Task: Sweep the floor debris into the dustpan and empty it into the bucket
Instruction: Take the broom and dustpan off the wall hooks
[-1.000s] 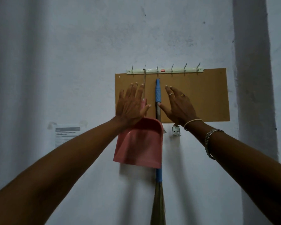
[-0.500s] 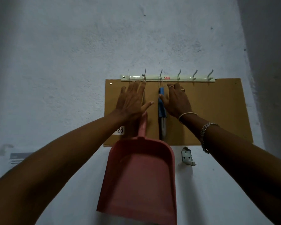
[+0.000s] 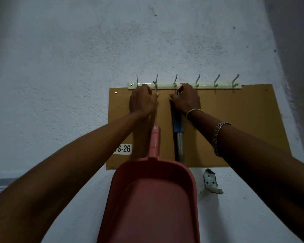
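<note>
My forearms are bare as far down as I can see them. Just behind my right hand (image 3: 186,99) sits a thin pale bangle (image 3: 194,112), a plain smooth hoop. Further up that arm I wear a chunky bracelet (image 3: 218,137) of silvery metal links. A slim ring (image 3: 185,84) shows dimly on one right finger. My left hand (image 3: 141,102) is bare.

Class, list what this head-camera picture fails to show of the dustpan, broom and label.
Head view:
- Dustpan front lip: cut off by bottom edge.
- Broom below its shaft: hidden behind the dustpan.
- Label first letter: covered by left forearm.
- Paper text: blurred, cropped by left edge.
</note>
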A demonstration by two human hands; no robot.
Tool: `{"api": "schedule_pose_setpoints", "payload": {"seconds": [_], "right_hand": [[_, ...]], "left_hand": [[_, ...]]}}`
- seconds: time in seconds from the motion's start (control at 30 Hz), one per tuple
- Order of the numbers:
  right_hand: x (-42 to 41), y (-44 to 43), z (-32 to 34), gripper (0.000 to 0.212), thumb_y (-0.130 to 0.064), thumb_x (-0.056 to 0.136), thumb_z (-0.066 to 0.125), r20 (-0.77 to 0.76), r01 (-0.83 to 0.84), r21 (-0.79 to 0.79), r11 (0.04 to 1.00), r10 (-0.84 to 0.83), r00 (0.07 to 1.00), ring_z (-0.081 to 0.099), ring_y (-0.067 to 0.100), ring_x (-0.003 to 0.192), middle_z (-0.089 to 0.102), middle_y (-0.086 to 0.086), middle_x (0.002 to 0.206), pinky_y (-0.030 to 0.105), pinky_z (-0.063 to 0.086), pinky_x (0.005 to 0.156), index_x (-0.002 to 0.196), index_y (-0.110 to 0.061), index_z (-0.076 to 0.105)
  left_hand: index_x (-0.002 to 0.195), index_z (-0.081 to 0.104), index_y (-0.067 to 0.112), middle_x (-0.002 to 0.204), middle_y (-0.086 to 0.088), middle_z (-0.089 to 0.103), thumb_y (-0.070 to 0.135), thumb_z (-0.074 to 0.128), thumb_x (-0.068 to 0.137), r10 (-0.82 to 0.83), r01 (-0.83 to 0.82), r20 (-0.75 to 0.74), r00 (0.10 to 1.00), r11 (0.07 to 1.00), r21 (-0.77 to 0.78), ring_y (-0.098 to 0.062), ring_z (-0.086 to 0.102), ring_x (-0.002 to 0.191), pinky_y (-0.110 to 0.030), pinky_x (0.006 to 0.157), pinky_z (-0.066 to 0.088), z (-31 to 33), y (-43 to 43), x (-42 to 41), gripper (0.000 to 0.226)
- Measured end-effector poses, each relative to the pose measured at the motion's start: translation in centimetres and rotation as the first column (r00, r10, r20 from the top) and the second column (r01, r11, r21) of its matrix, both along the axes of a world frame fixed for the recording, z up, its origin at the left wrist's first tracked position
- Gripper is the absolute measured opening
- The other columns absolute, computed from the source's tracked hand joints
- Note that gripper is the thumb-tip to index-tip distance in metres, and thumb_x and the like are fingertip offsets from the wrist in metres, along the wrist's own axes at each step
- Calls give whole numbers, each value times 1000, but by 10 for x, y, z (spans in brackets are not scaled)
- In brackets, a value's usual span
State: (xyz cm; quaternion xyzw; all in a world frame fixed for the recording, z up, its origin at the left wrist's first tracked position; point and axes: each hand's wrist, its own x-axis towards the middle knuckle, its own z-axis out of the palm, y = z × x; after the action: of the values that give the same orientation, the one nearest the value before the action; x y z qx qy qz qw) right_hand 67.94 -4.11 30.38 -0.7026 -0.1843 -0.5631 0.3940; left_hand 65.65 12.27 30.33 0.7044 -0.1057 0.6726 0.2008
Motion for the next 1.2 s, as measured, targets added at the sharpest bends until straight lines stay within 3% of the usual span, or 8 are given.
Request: {"api": "schedule_pose_setpoints", "payload": {"seconds": [0.17, 0.3, 0.5, 0.7, 0.87, 1.0, 1.1, 1.2], "right_hand": [[-6, 3, -10, 35, -43, 86, 63, -8, 175, -24, 984, -176, 984, 61, 37, 104, 65, 12, 110, 37, 45, 78, 105, -14, 58], [-6, 1, -15, 31, -34, 92, 59, 107, 216, -109, 970, -205, 973, 61, 39, 101, 65, 16, 110, 38, 46, 76, 109, -9, 53], [-12, 1, -3, 26, -28, 95, 59, 278, 133, -56, 990, -112, 954, 62, 35, 98, 65, 14, 102, 41, 47, 75, 107, -6, 54], [-21, 2, 21, 20, -24, 91, 64, 298, -25, 50, 998, 9, 955, 63, 29, 88, 64, 9, 92, 43, 50, 75, 97, -8, 53], [-27, -2, 23, 20, -23, 91, 66, 335, -71, 57, 996, 48, 941, 54, 18, 78, 59, 3, 85, 31, 43, 69, 95, -6, 55], [-33, -7, 6, 18, -23, 90, 67, 339, -107, 20, 994, 94, 936, 53, 13, 73, 57, 0, 83, 28, 42, 65, 92, -8, 56], [-42, -13, -15, 18, -26, 91, 67, 318, -157, 2, 988, 149, 936, 62, 19, 70, 60, 2, 82, 40, 55, 63, 94, -12, 56], [-58, -23, -41, 15, -25, 95, 63, 280, -225, 2, 974, 216, 935, 66, 18, 61, 62, 4, 77, 41, 57, 57, 97, -12, 57]], "left_hand": [[85, 71, 21, 94, -1, 73, 35, 72, 87, -30, 27, -62, 998, 999, -43, -22, 68, 92, -34, 80, 54, 14, -11, -1, 14], [86, 77, 19, 90, -1, 76, 28, 75, 85, -103, 95, -50, 993, 984, -151, -19, 70, 88, -36, 82, 57, 14, -12, -3, 10], [91, 78, 16, 95, 0, 76, 25, 77, 85, -184, 184, 21, 983, 956, -227, -12, 68, 88, -20, 76, 45, 26, -17, -17, 11], [83, 76, 17, 86, 3, 75, 23, 77, 84, -274, 289, 92, 957, 914, -284, -12, 70, 83, -35, 84, 57, 35, -24, -24, 6], [82, 76, 18, 75, 10, 72, 24, 77, 85, -364, 389, 145, 920, 892, -231, -2, 68, 73, -33, 77, 59, 31, -20, -33, 7], [82, 76, 22, 72, 13, 72, 29, 77, 84, -392, 404, 100, 914, 892, -202, 0, 68, 72, -31, 76, 58, 19, -16, -38, 7], [79, 74, 21, 71, 6, 73, 25, 76, 85, -476, 470, 16, 879, 861, -193, -7, 68, 65, -33, 61, 57, 2, -15, -45, 8], [86, 71, 7, 73, -9, 71, 11, 72, 90, -644, 614, -53, 763, 748, -252, -11, 62, 54, -26, 48, 49, -22, -16, -60, 6]]}}
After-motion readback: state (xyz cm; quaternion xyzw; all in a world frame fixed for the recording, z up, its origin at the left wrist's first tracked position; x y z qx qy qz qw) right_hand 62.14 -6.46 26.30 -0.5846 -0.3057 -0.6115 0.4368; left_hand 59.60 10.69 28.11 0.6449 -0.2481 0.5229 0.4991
